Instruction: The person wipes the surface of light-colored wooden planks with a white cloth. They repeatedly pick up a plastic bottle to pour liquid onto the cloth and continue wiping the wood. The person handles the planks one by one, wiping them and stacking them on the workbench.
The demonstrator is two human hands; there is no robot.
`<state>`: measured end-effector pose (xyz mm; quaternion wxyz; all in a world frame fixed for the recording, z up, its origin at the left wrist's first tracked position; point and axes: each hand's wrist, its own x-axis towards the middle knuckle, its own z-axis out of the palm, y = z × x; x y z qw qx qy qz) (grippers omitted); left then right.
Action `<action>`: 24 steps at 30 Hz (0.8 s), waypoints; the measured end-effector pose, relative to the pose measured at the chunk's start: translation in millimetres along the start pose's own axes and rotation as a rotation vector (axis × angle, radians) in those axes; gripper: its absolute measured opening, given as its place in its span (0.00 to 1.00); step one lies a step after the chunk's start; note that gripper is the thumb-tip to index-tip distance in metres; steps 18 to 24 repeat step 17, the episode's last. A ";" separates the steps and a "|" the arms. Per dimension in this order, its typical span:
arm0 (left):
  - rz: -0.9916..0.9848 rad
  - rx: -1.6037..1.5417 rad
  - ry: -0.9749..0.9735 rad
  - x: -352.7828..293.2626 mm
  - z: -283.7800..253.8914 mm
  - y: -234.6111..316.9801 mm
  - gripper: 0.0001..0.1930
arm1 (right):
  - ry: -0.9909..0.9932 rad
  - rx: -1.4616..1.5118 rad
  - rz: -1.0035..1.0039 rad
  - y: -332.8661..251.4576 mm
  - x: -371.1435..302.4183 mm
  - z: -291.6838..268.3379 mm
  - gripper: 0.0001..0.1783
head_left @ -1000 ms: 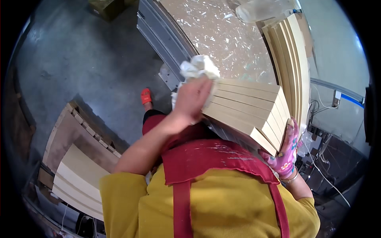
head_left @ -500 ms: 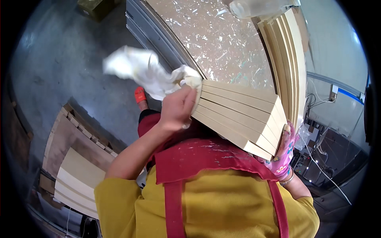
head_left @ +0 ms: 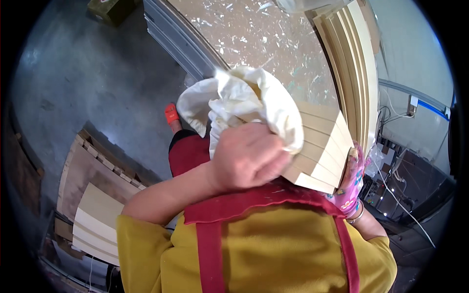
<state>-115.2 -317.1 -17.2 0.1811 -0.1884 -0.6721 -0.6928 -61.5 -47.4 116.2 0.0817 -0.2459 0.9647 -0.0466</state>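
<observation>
My bare left hand (head_left: 250,155) is closed in a fist around a crumpled white cloth (head_left: 240,100). The cloth lies over several long pale wooden boards (head_left: 318,134) stacked side by side, and it hides their left part. My right hand (head_left: 350,189), in a pink flowered glove, grips the boards at their right end, with its thumb against the end faces. The boards rest across the near side of a worktable (head_left: 273,44), close against my red apron.
More long pale boards (head_left: 349,63) stand along the table's right edge. Grey panels (head_left: 178,39) line its left side. At the lower left, further boards (head_left: 100,219) lie on a wooden pallet-like stack (head_left: 80,166). A box (head_left: 110,10) sits on the floor at the far left.
My left hand has swept the cloth rightward along the boards, from their left end to about the middle. My right hand stays at the right end.
</observation>
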 end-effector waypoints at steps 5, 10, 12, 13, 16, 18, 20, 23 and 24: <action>-0.385 0.048 -0.063 -42.0 -2.5 -50.7 0.13 | 0.021 -0.054 -0.016 4.8 3.9 3.0 0.55; 0.050 0.091 0.010 3.0 3.7 3.7 0.07 | 0.003 -0.063 -0.018 4.1 0.3 0.4 0.57; 0.045 0.154 -0.048 -27.0 -1.1 -31.9 0.06 | 0.009 -0.075 -0.012 5.0 1.6 1.0 0.58; -0.210 -0.071 -0.171 -50.2 -10.8 -59.8 0.07 | 0.012 -0.073 -0.002 2.2 2.3 1.2 0.58; -0.705 0.072 -0.205 -80.0 -25.3 -77.5 0.12 | 0.017 -0.049 -0.003 3.7 3.2 1.6 0.59; -0.733 0.084 -0.193 -76.6 -31.2 -66.7 0.13 | 0.019 -0.040 -0.007 5.9 2.1 2.4 0.59; -0.733 0.084 -0.193 -76.6 -31.2 -66.7 0.13 | 0.019 -0.040 -0.007 5.9 2.1 2.4 0.59; -0.733 0.084 -0.193 -76.6 -31.2 -66.7 0.13 | 0.019 -0.040 -0.007 5.9 2.1 2.4 0.59; -0.733 0.084 -0.193 -76.6 -31.2 -66.7 0.13 | 0.019 -0.040 -0.007 5.9 2.1 2.4 0.59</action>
